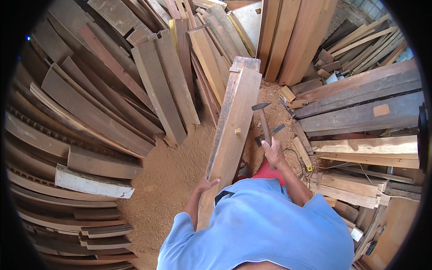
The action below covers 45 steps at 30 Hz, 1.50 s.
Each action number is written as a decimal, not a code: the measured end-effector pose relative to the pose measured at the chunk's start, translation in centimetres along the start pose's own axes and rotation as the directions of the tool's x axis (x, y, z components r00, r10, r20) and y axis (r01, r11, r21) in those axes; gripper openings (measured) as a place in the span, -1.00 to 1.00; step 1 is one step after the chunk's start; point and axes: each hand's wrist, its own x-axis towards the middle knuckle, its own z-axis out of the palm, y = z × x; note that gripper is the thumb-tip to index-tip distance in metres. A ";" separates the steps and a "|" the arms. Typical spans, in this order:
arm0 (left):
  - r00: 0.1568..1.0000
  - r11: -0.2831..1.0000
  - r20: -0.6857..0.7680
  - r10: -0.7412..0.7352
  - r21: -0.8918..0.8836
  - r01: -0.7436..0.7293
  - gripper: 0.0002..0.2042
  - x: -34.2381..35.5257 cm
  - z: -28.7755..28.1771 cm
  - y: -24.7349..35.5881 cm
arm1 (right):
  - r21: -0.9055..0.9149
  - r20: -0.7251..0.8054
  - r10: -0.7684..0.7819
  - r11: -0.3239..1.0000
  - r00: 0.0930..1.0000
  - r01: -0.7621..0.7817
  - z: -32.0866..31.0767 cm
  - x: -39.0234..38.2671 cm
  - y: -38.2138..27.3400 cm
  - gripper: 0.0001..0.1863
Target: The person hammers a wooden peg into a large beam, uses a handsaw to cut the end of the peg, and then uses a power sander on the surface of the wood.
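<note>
1. While the right hand (273,150) is closed round the handle of a hammer (264,121), the head is raised beside the long plank (231,126) — just to the plank's right.
2. Left hand (205,184): fingers partly open, resting against the plank's near left edge; grips nothing that can be seen.
3. Plank: long axis runs away from the person, slightly rightward, far end among stacked boards (135,81).
4. Small wooden peg (237,131) — stands on the plank face, left of the hammer and ahead of it; the right hand is the nearer.
5. Sawdust floor (166,180) below.
</note>
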 end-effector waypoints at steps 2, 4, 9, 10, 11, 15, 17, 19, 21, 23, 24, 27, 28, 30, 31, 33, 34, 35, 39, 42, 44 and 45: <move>0.996 0.998 -0.084 -0.007 0.060 0.012 -0.04 -2.6 -0.7 4.7 | 0.145 -0.032 0.157 0.978 0.987 -0.151 -0.5 -0.4 2.0 -0.67; 0.985 0.982 -0.169 -0.040 0.176 0.070 -0.09 -6.3 -2.1 10.1 | 0.339 0.023 0.328 0.886 0.945 -0.316 -1.3 -0.7 0.6 -0.67; 0.933 0.924 -0.356 -0.048 0.339 0.177 -0.29 -8.5 0.7 13.0 | 0.552 0.074 0.376 0.756 0.924 -0.352 0.3 -1.1 2.6 -0.74; 0.927 0.926 -0.373 -0.037 0.336 0.172 -0.29 -8.8 1.5 12.8 | 0.552 0.080 0.409 0.741 0.909 -0.382 0.6 -1.3 2.8 -0.74; 0.911 0.950 -0.412 0.024 0.293 0.108 -0.30 -9.1 2.1 12.5 | 0.552 0.084 0.443 0.725 0.893 -0.412 0.9 -1.4 3.0 -0.75; 0.867 0.934 -0.497 0.020 0.318 0.161 -0.31 -9.5 2.8 12.0 | 0.546 0.138 0.485 0.690 0.864 -0.475 1.3 -2.1 3.7 -0.76; 0.850 0.915 -0.519 0.092 0.380 0.134 -0.31 -9.3 3.5 11.6 | 0.522 0.146 0.494 0.697 0.857 -0.491 1.7 -2.3 4.3 -0.76; 0.840 0.919 -0.532 0.106 0.375 0.121 -0.32 -9.2 4.2 11.5 | 0.493 0.163 0.495 0.708 0.853 -0.505 1.7 -2.2 4.8 -0.75; 0.870 0.934 -0.490 0.057 0.333 0.127 -0.26 -9.2 4.8 11.8 | 0.501 0.170 0.524 0.683 0.834 -0.532 1.6 -2.3 5.1 -0.75; 0.840 0.932 -0.516 0.169 0.360 0.034 -0.18 -9.3 6.1 10.4 | 0.488 0.205 0.534 0.671 0.820 -0.559 2.1 -1.5 4.6 -0.75; 0.823 0.925 -0.518 0.233 0.380 -0.022 -0.14 -8.9 7.0 9.5 | 0.475 0.209 0.544 0.670 0.813 -0.571 2.1 -1.2 4.5 -0.75; 0.904 0.959 -0.382 0.193 0.270 -0.091 -0.05 -7.4 9.2 8.0 | 0.457 0.231 0.559 0.660 0.796 -0.596 2.6 -0.5 3.5 -0.75; 0.906 0.952 -0.373 0.200 0.294 -0.088 -0.05 -7.5 9.5 8.1 | 0.455 0.241 0.561 0.656 0.792 -0.602 2.8 -0.2 3.2 -0.75; 0.911 0.936 -0.353 0.212 0.342 -0.085 -0.06 -7.5 10.0 8.3 | 0.455 0.260 0.547 0.657 0.796 -0.600 3.6 0.6 3.6 -0.74; 0.912 0.936 -0.352 0.209 0.343 -0.082 -0.06 -7.6 9.9 8.4 | 0.456 0.269 0.542 0.657 0.796 -0.601 3.9 0.7 3.5 -0.74; 0.915 0.935 -0.348 0.203 0.345 -0.077 -0.06 -7.7 9.9 8.6 | 0.437 0.273 0.551 0.659 0.788 -0.612 3.9 0.8 3.3 -0.74; 0.920 0.934 -0.340 0.198 0.351 -0.071 -0.06 -7.8 9.7 8.8 | 0.434 0.279 0.548 0.661 0.788 -0.613 4.1 1.1 2.9 -0.73; 0.924 0.932 -0.330 0.193 0.357 -0.067 -0.06 -7.9 9.5 9.0 | 0.424 0.273 0.548 0.670 0.791 -0.610 4.2 1.1 2.9 -0.73; 0.928 0.930 -0.331 0.170 0.366 -0.040 -0.05 -7.9 9.3 9.0 | 0.424 0.255 0.539 0.684 0.802 -0.594 4.4 0.8 2.6 -0.73; 0.946 0.978 -0.321 0.045 0.208 0.024 -0.08 -7.6 7.6 9.4 | 0.427 0.249 0.544 0.681 0.801 -0.595 4.5 0.7 1.6 -0.73; 0.958 0.971 -0.252 -0.137 0.156 0.180 -0.10 -7.8 4.0 11.8 | 0.428 0.236 0.529 0.697 0.815 -0.576 4.5 0.8 1.6 -0.75; 0.953 0.956 -0.207 -0.222 0.144 0.254 -0.10 -7.8 2.3 12.6 | 0.438 0.218 0.516 0.707 0.828 -0.556 4.6 0.6 2.2 -0.76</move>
